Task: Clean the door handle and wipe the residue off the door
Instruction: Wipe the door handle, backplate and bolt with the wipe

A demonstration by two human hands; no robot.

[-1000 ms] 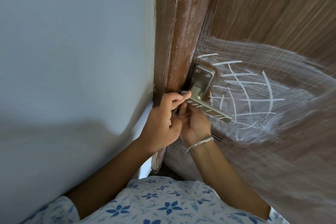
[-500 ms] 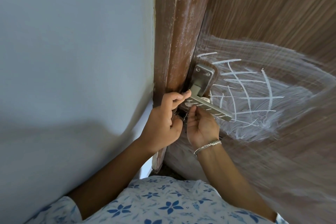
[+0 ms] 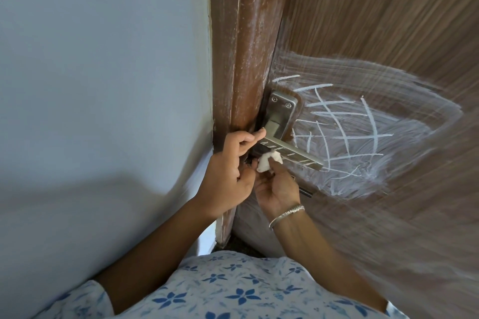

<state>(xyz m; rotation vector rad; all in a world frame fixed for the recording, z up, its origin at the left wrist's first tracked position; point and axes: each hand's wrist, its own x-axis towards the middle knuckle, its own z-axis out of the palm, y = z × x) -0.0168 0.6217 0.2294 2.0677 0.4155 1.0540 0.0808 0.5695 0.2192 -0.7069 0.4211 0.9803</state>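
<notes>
A steel lever door handle (image 3: 293, 154) with white streaks sticks out from its backplate (image 3: 281, 114) on the brown wooden door (image 3: 375, 21). White chalky lines and smears (image 3: 350, 127) cover the door to the right of the handle. My left hand (image 3: 228, 171) pinches the handle's near end between thumb and forefinger. My right hand (image 3: 276, 185) holds a small crumpled white tissue (image 3: 268, 162) pressed against the underside of the lever. A silver bangle sits on my right wrist.
The brown door frame (image 3: 246, 46) runs up beside the handle, with a pale blue wall (image 3: 103, 72) to its left. My blue-flowered clothing (image 3: 233, 290) fills the bottom. A dark rod-like end (image 3: 307, 193) shows below the handle, behind my right hand.
My right hand has slid down and right from under the lever, and the white tissue now shows between its fingers. My left hand keeps its pinch on the handle's end.
</notes>
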